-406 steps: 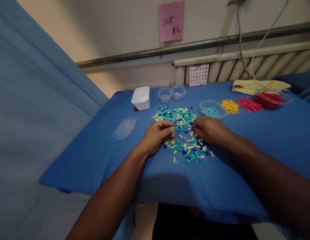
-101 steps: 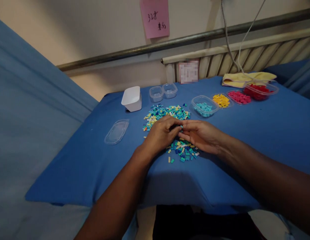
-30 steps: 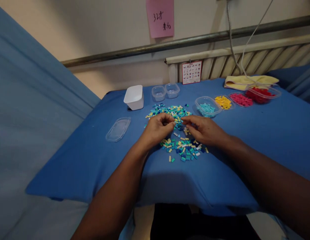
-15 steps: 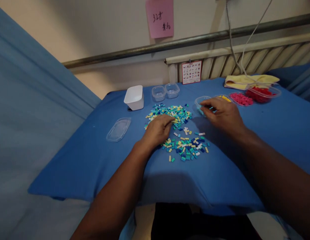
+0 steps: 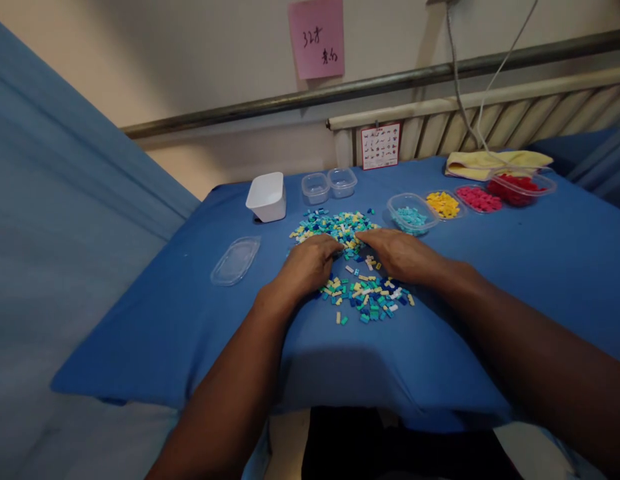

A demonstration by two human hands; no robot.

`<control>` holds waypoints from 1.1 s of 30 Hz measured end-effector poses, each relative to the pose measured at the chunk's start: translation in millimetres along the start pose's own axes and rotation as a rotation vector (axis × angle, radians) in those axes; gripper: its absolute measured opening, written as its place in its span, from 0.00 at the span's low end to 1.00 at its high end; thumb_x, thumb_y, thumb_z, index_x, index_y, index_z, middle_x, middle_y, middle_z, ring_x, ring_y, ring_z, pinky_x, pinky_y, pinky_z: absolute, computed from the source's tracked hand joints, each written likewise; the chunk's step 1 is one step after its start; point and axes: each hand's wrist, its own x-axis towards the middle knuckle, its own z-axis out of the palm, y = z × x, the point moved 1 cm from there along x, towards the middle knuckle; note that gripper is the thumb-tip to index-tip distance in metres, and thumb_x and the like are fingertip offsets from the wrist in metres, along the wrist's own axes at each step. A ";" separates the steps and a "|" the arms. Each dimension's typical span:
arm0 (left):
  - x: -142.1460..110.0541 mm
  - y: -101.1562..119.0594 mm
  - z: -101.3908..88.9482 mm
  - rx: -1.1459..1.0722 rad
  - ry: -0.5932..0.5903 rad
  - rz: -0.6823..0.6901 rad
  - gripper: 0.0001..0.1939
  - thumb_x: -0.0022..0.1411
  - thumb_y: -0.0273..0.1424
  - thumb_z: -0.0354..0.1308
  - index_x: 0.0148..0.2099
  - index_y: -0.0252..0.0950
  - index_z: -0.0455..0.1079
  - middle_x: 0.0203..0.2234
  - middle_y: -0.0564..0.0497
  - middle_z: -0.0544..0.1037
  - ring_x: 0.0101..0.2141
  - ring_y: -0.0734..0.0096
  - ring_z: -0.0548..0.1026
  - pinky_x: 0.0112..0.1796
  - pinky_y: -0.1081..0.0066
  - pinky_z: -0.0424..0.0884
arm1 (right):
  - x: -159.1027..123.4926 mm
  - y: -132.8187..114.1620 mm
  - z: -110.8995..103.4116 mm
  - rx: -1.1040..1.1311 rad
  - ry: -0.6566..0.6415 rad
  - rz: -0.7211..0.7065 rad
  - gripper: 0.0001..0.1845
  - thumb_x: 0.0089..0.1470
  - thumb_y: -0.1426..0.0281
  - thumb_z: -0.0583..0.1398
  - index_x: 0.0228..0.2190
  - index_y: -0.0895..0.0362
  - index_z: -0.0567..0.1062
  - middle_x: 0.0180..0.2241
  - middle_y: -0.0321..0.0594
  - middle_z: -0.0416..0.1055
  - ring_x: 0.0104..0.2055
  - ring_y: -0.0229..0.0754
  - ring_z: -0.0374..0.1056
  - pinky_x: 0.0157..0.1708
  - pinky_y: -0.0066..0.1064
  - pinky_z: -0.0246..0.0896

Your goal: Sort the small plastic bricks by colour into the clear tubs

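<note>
A heap of small toy building bricks (image 5: pixel 343 227) in blue, teal, green, yellow and white covers the middle of the table. My left hand (image 5: pixel 313 263) rests at the heap's left front side, fingers curled together; whatever they hold is hidden. From the right, my right hand (image 5: pixel 400 255) reaches to the same heap, its fingertips drawn together among the bricks; any brick in them is too small to make out. Closer to me lies a looser spread of bricks (image 5: pixel 374 301). Light blue bricks fill part of a clear plastic box (image 5: pixel 413 217) beyond my right hand.
Yellow bricks (image 5: pixel 443 205), pink bricks (image 5: pixel 479 199) and a box of red bricks (image 5: pixel 517 190) line the right, before a yellow cloth (image 5: pixel 497 164). At the back stand a white tub (image 5: pixel 267 197) and two clear boxes (image 5: pixel 316 189). A clear lid (image 5: pixel 236 261) lies left.
My right hand has moved left and nearer, from above the box of light blue bricks to the heap. My left hand stays by the heap, with only a slight shift.
</note>
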 end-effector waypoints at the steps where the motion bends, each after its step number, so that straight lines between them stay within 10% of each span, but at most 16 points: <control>1: -1.2 0.2 -1.3 -0.013 -0.022 0.002 0.20 0.69 0.19 0.53 0.54 0.38 0.83 0.50 0.45 0.85 0.53 0.57 0.81 0.57 0.59 0.77 | -0.5 -0.9 1.2 -0.008 -0.037 0.018 0.34 0.63 0.81 0.57 0.68 0.59 0.73 0.64 0.54 0.78 0.64 0.57 0.75 0.64 0.48 0.70; 26: -5.3 5.7 -15.0 -0.016 -0.062 -0.103 0.20 0.70 0.22 0.52 0.56 0.36 0.81 0.51 0.44 0.85 0.50 0.55 0.82 0.55 0.57 0.77 | -19.1 6.1 -15.4 -0.033 -0.012 0.271 0.24 0.68 0.68 0.56 0.60 0.57 0.82 0.46 0.50 0.87 0.44 0.56 0.83 0.44 0.43 0.74; 33: -7.2 8.3 -11.2 -0.044 -0.100 0.065 0.20 0.72 0.26 0.54 0.61 0.38 0.78 0.57 0.43 0.81 0.58 0.55 0.78 0.61 0.55 0.75 | -19.7 8.3 -9.3 0.080 0.065 0.096 0.21 0.66 0.67 0.60 0.56 0.55 0.83 0.55 0.51 0.83 0.56 0.57 0.79 0.58 0.47 0.72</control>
